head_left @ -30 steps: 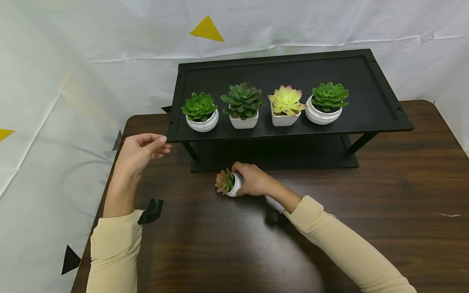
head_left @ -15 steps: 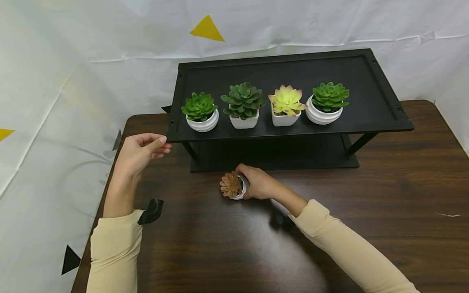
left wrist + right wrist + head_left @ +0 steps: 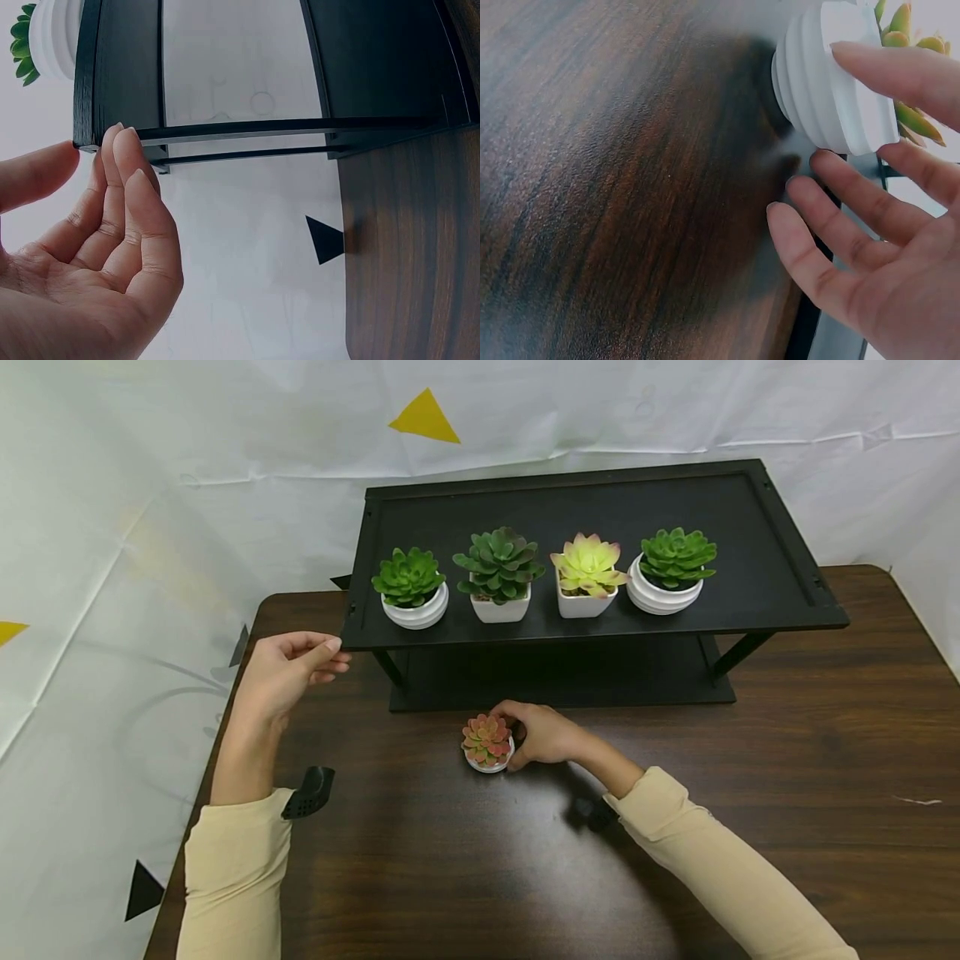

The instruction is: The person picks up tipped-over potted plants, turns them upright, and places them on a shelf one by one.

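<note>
A reddish succulent in a round white pot (image 3: 488, 748) stands upright at the table's surface, in front of the black shelf. My right hand (image 3: 546, 732) holds it from the right, thumb on one side of the ridged pot (image 3: 832, 79) and index finger at the rim. The other fingers of that hand spread beside the pot in the right wrist view. At the front left corner of the two-tier black shelf (image 3: 600, 510), my left hand (image 3: 279, 677) pinches the top board's edge, thumb against the corner and fingertips beneath it.
On the top board stand a green succulent (image 3: 408, 581), a dark green one (image 3: 500, 567), a yellow one (image 3: 587, 568) and another green one (image 3: 675, 560), all in white pots. The brown table (image 3: 420, 860) reaches a white sheet (image 3: 300, 427) behind.
The reddish succulent has turned from lying on its side to upright and shifted slightly right with my right hand. The left hand stays at the shelf corner.
</note>
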A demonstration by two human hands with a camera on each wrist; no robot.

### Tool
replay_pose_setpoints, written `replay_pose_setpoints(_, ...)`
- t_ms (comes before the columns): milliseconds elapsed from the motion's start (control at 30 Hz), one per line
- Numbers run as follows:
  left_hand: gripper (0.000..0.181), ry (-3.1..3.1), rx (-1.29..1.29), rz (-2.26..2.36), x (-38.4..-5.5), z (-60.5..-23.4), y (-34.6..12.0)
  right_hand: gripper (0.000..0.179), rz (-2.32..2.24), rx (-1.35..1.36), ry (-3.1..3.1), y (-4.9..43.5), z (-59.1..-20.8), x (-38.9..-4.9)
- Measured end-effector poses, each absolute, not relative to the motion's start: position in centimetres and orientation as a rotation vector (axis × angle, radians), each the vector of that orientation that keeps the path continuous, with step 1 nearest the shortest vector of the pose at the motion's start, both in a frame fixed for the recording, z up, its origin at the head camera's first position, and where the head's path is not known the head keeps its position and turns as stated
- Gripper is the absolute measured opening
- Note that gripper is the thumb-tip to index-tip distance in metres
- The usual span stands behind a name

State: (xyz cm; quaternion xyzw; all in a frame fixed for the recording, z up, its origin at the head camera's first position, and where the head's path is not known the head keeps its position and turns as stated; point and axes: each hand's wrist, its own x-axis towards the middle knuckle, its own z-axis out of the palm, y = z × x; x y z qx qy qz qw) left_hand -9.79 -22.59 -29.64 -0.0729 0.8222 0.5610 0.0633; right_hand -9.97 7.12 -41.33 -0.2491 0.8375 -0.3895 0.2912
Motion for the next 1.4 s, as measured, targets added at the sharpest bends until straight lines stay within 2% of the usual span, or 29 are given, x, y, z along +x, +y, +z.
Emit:
replay_pose_setpoints(533,0.033,2.482,-0.212,1.700,-9.74,-29.61,-22.57,0.070,-1.145,-0.645,2.108,7.08,-41.66,-10.54)
replay_pose_setpoints(933,0.034,2.486,-0.217,1.684,-9.73,-29.56,-22.59,0.065,-1.141,-0.680,2.136,7.09,-41.88,-10.57)
replay_pose_setpoints(1400,0.034,2.481,-0.214,1.694,-9.79,-29.60,-22.60,0.069,-1.146,-0.667,2.105,6.63,-42.01,-10.58)
